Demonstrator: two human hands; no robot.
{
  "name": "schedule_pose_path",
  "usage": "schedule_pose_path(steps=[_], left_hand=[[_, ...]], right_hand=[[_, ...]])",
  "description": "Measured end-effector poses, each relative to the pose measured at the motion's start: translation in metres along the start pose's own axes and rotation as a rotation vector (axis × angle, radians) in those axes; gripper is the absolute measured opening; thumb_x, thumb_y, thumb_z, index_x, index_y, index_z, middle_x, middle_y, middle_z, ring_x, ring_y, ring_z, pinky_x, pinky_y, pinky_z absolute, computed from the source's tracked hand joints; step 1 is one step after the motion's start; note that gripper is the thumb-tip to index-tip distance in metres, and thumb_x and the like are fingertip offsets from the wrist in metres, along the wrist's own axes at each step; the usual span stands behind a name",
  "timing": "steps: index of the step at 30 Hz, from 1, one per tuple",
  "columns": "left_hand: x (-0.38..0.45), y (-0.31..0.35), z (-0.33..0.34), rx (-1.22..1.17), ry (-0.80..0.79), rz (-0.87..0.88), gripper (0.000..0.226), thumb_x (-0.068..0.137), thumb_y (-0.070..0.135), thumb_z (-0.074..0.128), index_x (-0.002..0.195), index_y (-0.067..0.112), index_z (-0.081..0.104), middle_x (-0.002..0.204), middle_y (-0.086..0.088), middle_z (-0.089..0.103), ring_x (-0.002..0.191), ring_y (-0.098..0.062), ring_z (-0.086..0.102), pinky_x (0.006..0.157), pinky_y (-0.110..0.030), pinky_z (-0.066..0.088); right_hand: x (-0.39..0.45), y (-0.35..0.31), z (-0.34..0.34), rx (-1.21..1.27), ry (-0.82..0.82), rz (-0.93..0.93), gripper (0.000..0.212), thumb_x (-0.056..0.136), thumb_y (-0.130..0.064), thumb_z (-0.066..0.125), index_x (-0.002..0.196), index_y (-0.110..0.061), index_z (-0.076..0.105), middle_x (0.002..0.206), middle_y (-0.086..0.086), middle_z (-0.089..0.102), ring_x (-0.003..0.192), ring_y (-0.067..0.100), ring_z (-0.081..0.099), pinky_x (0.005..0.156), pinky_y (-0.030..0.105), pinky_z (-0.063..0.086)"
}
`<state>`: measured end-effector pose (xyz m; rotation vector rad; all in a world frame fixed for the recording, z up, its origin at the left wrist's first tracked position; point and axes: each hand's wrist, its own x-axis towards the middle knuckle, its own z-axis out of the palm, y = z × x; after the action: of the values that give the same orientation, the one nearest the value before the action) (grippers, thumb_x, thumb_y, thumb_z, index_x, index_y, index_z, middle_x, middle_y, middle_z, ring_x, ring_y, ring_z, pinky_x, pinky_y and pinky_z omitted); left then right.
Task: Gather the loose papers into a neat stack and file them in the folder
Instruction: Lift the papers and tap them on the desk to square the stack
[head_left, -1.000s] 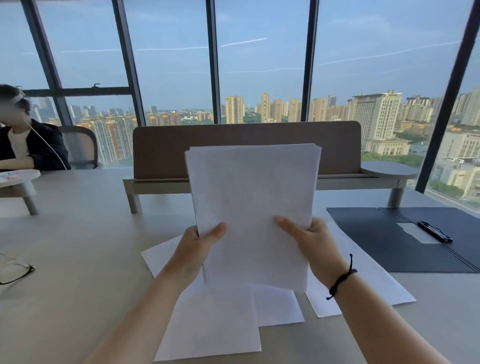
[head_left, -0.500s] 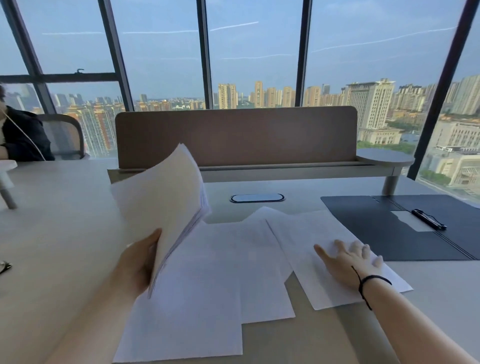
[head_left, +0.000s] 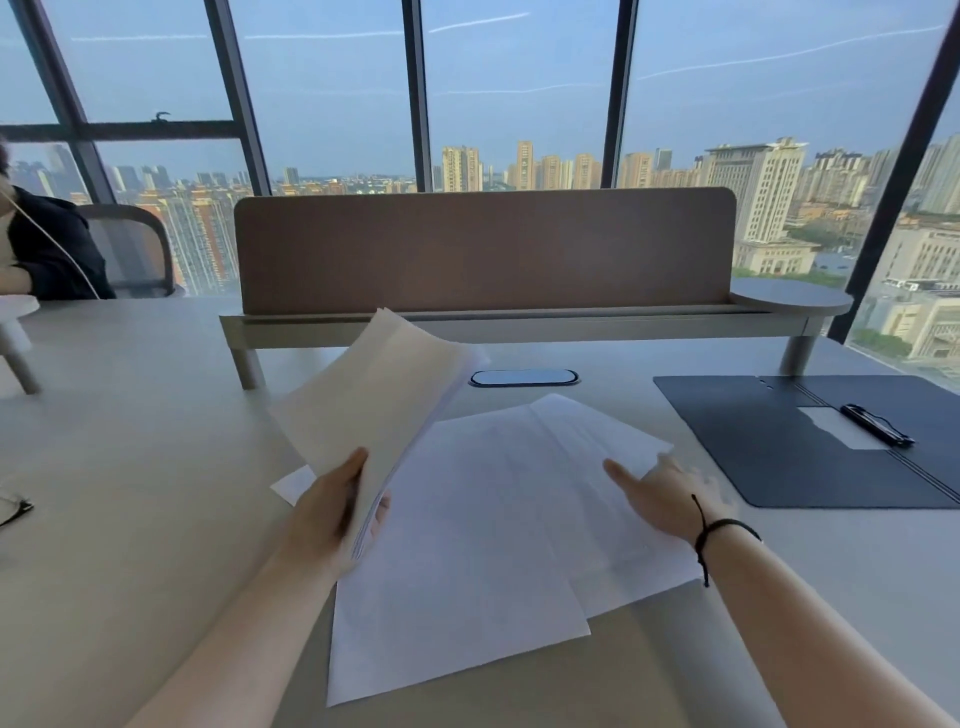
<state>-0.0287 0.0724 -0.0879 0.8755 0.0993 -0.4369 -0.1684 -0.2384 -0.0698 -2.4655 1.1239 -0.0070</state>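
Note:
My left hand (head_left: 324, 512) grips a sheaf of white papers (head_left: 371, 400) by its lower edge and holds it tilted up above the table. Several loose white sheets (head_left: 483, 525) lie overlapping on the table beneath and to the right of it. My right hand (head_left: 667, 493), blurred, with fingers spread and a black cord at the wrist, rests flat on the rightmost loose sheet (head_left: 592, 447). An open dark blue folder (head_left: 769, 447) lies flat at the right with a black pen (head_left: 875, 423) and a white label inside.
A brown divider panel (head_left: 483, 249) on a raised shelf crosses the back of the table, with a cable port (head_left: 523, 378) in front of it. Glasses (head_left: 13, 506) lie at the left edge. A person in dark clothing (head_left: 47, 249) sits at the far left.
My right hand let go of the sheaf, dropped onto the rightmost loose sheet and is sliding it inward toward the others. My left hand swung the sheaf aside to the left.

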Motion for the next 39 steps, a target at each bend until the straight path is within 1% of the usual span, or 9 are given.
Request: schedule_pose_path(steps=[4, 9, 13, 18, 23, 26, 30, 35, 39], left_hand=[[0.003, -0.009, 0.005, 0.042, -0.034, -0.01, 0.013, 0.097, 0.021, 0.062, 0.091, 0.01, 0.064, 0.06, 0.0, 0.064, 0.043, -0.012, 0.059, 0.044, -0.02, 0.05], [0.004, -0.019, 0.012, 0.141, -0.043, -0.016, 0.014, 0.094, 0.025, 0.067, 0.095, 0.011, 0.068, 0.065, 0.0, 0.07, 0.049, -0.014, 0.066, 0.05, -0.021, 0.051], [0.006, -0.017, 0.007, 0.106, -0.018, -0.033, 0.014, 0.089, 0.023, 0.073, 0.091, 0.009, 0.07, 0.07, -0.003, 0.072, 0.049, -0.016, 0.066, 0.051, -0.023, 0.051], [0.009, -0.018, 0.007, 0.095, -0.018, -0.029, 0.025, 0.085, 0.025, 0.077, 0.102, 0.008, 0.07, 0.08, -0.005, 0.075, 0.055, -0.018, 0.069, 0.052, -0.023, 0.053], [0.015, -0.007, -0.005, 0.165, -0.033, 0.037, 0.025, 0.091, 0.031, 0.069, 0.106, 0.011, 0.071, 0.074, 0.001, 0.075, 0.055, -0.013, 0.07, 0.051, -0.021, 0.052], [0.021, 0.005, -0.018, 0.179, 0.005, 0.093, 0.021, 0.094, 0.035, 0.063, 0.092, 0.014, 0.066, 0.061, 0.006, 0.072, 0.05, -0.007, 0.066, 0.048, -0.018, 0.05], [0.019, 0.0, -0.014, 0.101, 0.019, 0.04, 0.019, 0.097, 0.023, 0.061, 0.092, 0.006, 0.069, 0.075, -0.004, 0.076, 0.048, -0.013, 0.067, 0.044, -0.018, 0.05], [0.021, -0.003, -0.017, 0.172, 0.049, 0.103, 0.044, 0.077, 0.035, 0.081, 0.11, 0.007, 0.074, 0.1, -0.006, 0.077, 0.067, -0.018, 0.072, 0.063, -0.027, 0.052], [0.012, -0.002, -0.012, 0.183, 0.055, 0.085, 0.031, 0.087, 0.03, 0.074, 0.106, 0.006, 0.073, 0.089, -0.005, 0.078, 0.062, -0.016, 0.072, 0.058, -0.025, 0.052]], right_hand=[[-0.024, -0.016, 0.027, -0.113, -0.066, -0.079, 0.104, 0.08, -0.087, 0.019, 0.159, -0.02, 0.015, 0.166, 0.027, 0.009, 0.155, 0.039, 0.003, 0.123, 0.05, 0.008], [-0.041, -0.056, 0.011, 0.333, -0.123, -0.155, 0.103, 0.085, -0.08, 0.039, 0.159, -0.011, 0.018, 0.154, 0.013, 0.046, 0.14, 0.034, 0.043, 0.107, 0.041, 0.04], [-0.034, -0.055, -0.019, 0.879, -0.205, 0.084, 0.073, 0.081, -0.065, 0.066, 0.128, -0.011, 0.054, 0.109, 0.005, 0.058, 0.089, 0.031, 0.062, 0.068, 0.038, 0.053], [-0.04, -0.056, -0.014, 0.878, -0.503, 0.081, 0.064, 0.082, -0.055, 0.073, 0.119, -0.009, 0.048, 0.113, 0.02, 0.067, 0.072, 0.032, 0.068, 0.066, 0.037, 0.057], [-0.024, -0.05, -0.012, 0.888, -0.145, 0.063, 0.052, 0.082, -0.043, 0.076, 0.105, 0.002, 0.064, 0.091, 0.027, 0.061, 0.071, 0.026, 0.054, 0.062, 0.036, 0.049], [-0.016, -0.04, -0.019, 0.932, -0.063, 0.093, 0.038, 0.083, -0.04, 0.075, 0.082, -0.006, 0.059, 0.086, 0.011, 0.052, 0.075, 0.024, 0.052, 0.073, 0.04, 0.055], [-0.029, -0.047, -0.018, 1.094, -0.305, 0.089, 0.039, 0.085, -0.038, 0.077, 0.109, -0.015, 0.058, 0.115, 0.007, 0.051, 0.115, 0.03, 0.054, 0.072, 0.054, 0.062], [-0.036, -0.051, -0.003, 1.182, -0.457, 0.128, 0.052, 0.084, -0.037, 0.078, 0.117, -0.008, 0.049, 0.106, 0.022, 0.06, 0.064, 0.031, 0.065, 0.056, 0.039, 0.058], [-0.041, -0.052, 0.014, 1.089, -0.594, -0.001, 0.045, 0.083, -0.027, 0.08, 0.113, 0.003, 0.066, 0.094, 0.02, 0.076, 0.078, 0.036, 0.072, 0.074, 0.041, 0.059]])
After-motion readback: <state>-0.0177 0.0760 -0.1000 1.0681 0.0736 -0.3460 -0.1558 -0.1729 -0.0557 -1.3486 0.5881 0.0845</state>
